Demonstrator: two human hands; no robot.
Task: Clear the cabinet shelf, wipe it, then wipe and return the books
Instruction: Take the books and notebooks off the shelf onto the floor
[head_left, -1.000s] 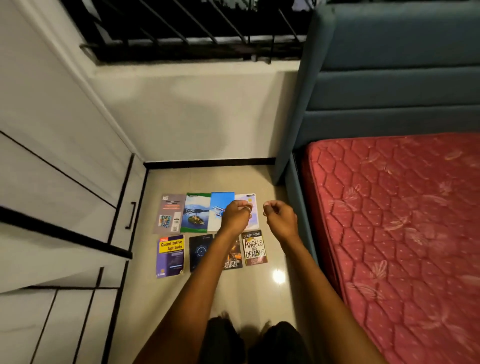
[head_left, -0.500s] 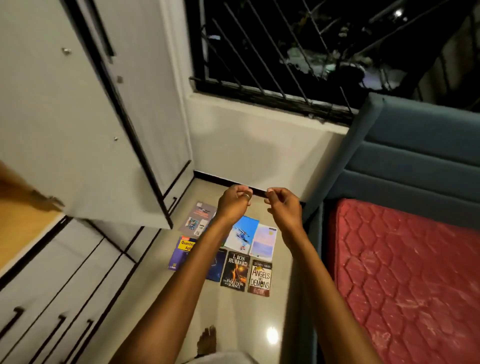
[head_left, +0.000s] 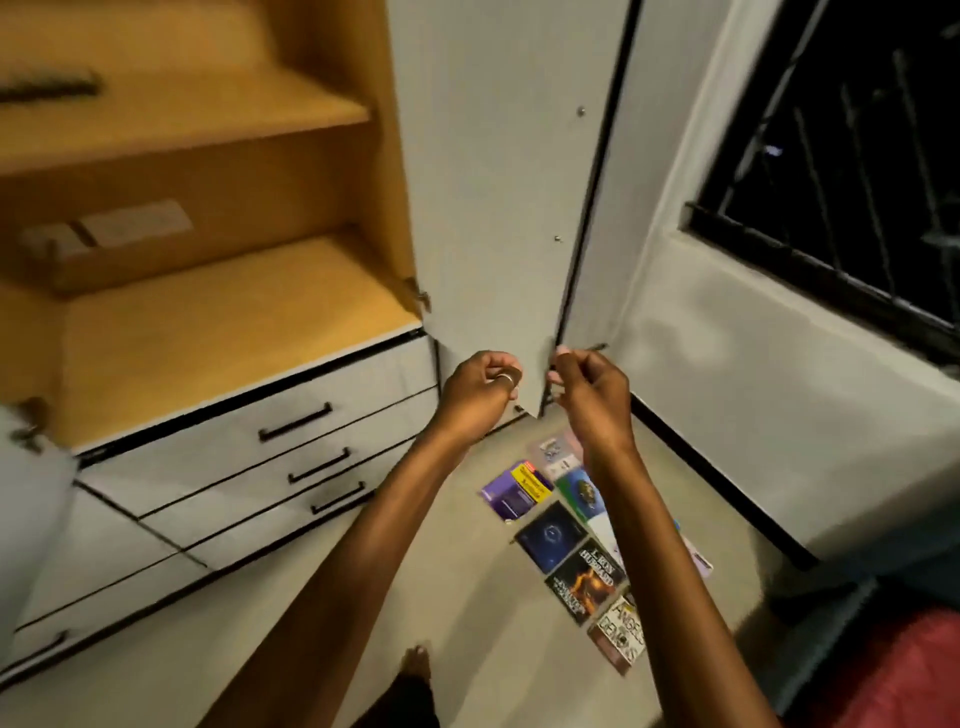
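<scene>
The cabinet stands open, and its lower wooden shelf (head_left: 234, 322) is bare. Several books (head_left: 566, 545) lie face up in two rows on the floor, under my right arm. My left hand (head_left: 483, 389), with a ring on one finger, and my right hand (head_left: 587, 395) are raised side by side in front of the bottom corner of the open white cabinet door (head_left: 493, 182). Both have their fingers curled in and I see nothing in either.
An upper shelf (head_left: 182, 114) carries a blurred dark object (head_left: 47, 88). Pale rectangles (head_left: 130, 223) show on the shelf's back wall. White drawers with black handles (head_left: 296, 426) sit below. A barred window (head_left: 857, 156) is at the right, a red mattress (head_left: 909, 675) at the bottom right, my foot (head_left: 415, 660) below.
My view has swung up and left from the books on the floor to the open cabinet. Both hands have kept the same curled pose in front of me.
</scene>
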